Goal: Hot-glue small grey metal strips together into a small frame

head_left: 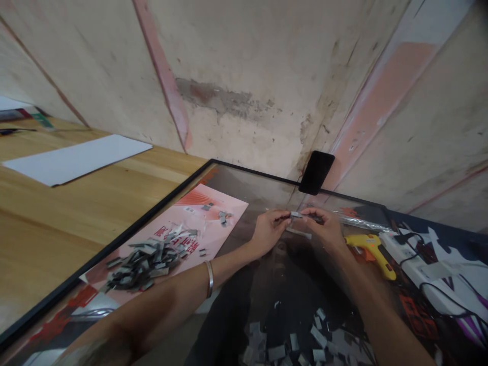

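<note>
Between the fingertips of both hands is a small grey rectangular piece, held just above the glossy dark tabletop. My left hand pinches its left end, and a silver bangle circles that wrist. At the piece's right end my right hand is closed with thumb and fingertips together. Just below the fingers, a thin pale strip lies on the surface. A heap of similar grey pieces rests on a pink printed sheet to the left. More loose pieces are scattered near the front edge.
A yellow glue gun lies right of my right hand, beside a white power strip with black cables. A dark phone leans against the stained wall. White paper lies on the wooden table at left.
</note>
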A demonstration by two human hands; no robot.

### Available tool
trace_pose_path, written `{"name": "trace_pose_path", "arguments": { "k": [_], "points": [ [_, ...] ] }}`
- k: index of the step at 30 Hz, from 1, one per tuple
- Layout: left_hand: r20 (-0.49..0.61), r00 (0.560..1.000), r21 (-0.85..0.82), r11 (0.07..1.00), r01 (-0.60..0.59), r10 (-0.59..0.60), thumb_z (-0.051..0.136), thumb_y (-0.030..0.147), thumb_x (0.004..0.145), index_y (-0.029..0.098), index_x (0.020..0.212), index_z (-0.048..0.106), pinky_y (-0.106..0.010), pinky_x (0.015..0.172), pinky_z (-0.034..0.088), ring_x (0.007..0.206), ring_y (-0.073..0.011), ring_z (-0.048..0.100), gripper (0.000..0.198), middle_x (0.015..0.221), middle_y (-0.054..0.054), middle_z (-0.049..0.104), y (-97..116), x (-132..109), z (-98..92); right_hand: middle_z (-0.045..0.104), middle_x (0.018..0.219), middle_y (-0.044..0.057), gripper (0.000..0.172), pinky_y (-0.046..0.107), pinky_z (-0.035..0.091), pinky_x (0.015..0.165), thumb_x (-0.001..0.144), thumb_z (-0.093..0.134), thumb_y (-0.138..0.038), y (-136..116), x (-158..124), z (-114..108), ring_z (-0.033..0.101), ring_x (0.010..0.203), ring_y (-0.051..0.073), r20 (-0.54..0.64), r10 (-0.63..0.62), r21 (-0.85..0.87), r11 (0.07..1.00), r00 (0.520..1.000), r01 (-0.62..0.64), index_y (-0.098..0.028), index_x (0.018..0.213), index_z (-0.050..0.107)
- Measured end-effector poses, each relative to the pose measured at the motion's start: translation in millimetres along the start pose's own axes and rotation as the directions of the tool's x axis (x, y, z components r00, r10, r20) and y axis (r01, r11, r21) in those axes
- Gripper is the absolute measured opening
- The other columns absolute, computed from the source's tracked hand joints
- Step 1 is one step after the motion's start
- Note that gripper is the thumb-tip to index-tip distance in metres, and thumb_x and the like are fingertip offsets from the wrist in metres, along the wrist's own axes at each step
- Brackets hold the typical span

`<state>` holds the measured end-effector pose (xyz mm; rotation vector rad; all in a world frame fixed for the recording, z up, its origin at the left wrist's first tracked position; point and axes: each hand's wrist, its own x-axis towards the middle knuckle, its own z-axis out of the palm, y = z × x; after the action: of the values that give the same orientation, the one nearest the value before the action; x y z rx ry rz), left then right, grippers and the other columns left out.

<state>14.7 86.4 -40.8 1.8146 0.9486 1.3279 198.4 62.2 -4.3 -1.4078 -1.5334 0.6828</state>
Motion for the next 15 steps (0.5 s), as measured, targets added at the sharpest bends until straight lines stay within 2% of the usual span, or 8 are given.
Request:
{"name": "trace_pose_path", "arguments": {
  "k": [15],
  "points": [
    [0.001, 1.0, 0.02, 1.0, 0.008, -0.008, 0.062, 0.023, 0.083, 0.016, 0.1, 0.069, -0.028, 0.077, 0.052, 0.084, -0.0158, 0.064, 0.02, 0.094, -0.006, 0.07, 0.4, -0.5, -0.8, 0.065, 0.077, 0.002, 0.024, 0.027, 0.041, 0.062, 0.074, 0.064, -0.035, -2.8, -1.1, 0.0, 0.055, 0.067, 0.015, -0.006, 0.005, -0.02, 1.0, 1.0, -0.005, -0.018, 0.09, 0.069]
  ]
}}
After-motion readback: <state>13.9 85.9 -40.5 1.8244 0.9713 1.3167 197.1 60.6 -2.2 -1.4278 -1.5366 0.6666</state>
